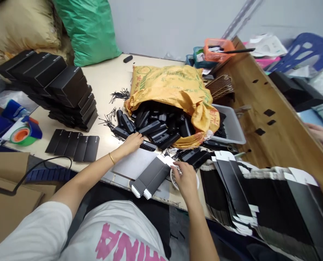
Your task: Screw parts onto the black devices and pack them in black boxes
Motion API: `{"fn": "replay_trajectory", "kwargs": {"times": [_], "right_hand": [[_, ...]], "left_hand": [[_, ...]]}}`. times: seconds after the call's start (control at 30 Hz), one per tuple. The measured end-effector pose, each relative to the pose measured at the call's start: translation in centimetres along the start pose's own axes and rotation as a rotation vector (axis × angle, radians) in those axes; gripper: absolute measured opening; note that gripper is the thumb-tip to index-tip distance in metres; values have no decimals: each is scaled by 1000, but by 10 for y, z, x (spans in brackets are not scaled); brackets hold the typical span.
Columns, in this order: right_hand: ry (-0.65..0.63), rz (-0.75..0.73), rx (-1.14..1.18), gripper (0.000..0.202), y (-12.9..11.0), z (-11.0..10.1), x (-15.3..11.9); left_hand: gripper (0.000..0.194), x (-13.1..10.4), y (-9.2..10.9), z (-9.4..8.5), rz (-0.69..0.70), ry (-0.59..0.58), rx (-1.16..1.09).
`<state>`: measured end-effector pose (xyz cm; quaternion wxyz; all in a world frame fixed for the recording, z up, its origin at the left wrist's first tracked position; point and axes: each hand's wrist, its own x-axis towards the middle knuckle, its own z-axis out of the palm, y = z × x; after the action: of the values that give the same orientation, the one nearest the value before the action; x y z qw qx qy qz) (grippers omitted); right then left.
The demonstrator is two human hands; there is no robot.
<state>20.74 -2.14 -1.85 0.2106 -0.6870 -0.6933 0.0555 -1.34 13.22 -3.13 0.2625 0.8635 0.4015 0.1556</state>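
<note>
My left hand reaches to the near edge of a heap of black plastic devices, its fingers bent over one with a ridged face. My right hand is closed at the white end flap of a folded-flat black carton. The carton slants over the table's front edge, white flaps at both ends. Beneath my right hand a white bowl of small shiny pieces is partly hidden. A pale flat board lies between my hands.
A yellow woven sack spills the devices. Stacked black boxes stand left, with several small boxes before them. Flat cartons lie right, beside a wooden partition. A grey bin sits behind. Another person's hand shows far right.
</note>
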Motion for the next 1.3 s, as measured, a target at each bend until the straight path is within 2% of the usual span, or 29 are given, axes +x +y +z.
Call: {"fn": "replay_trajectory", "kwargs": {"times": [0.07,0.13,0.2,0.23,0.3,0.4,0.5,0.57,0.67,0.73,0.83,0.9,1.0,1.13,1.3], "right_hand": [[58,24,0,24,11,-5,-5],[53,108,-37,26,25,-7,-8],[-62,196,-57,24,39,-2,-11],[-128,217,-56,23,45,2,-12],[-196,214,-40,23,52,12,-15],[-104,178,10,31,56,21,-19],[40,271,108,39,49,19,-19],[135,408,245,39,34,15,-16],[182,538,700,36,-5,12,-6],[100,503,1032,32,-37,14,2],[43,444,1269,26,-79,20,10],[57,408,1287,22,-98,26,11],[180,324,1173,15,-112,33,10],[364,171,1006,7,-118,43,10],[408,154,1011,5,-121,52,11]], "left_hand": [[30,-19,-7,-12,-46,39,-60],[38,-39,-11,-22,-108,98,-135],[42,-58,-11,-26,-173,166,-215],[42,-66,-10,-26,-207,209,-333],[41,-79,-6,-24,-274,299,-773],[43,-89,2,-20,-378,371,-1523],[32,-90,9,-18,-503,388,-1791],[25,-87,15,-16,-572,394,-1869],[21,-83,25,-10,-625,371,-1938],[20,-81,32,-7,-660,365,-1978],[18,-81,40,-6,-712,398,-2025],[17,-81,44,-7,-735,434,-2041],[15,-84,49,-10,-758,468,-2060],[16,-86,56,-12,-754,435,-2088],[18,-88,62,-12,-747,431,-2082]]}}
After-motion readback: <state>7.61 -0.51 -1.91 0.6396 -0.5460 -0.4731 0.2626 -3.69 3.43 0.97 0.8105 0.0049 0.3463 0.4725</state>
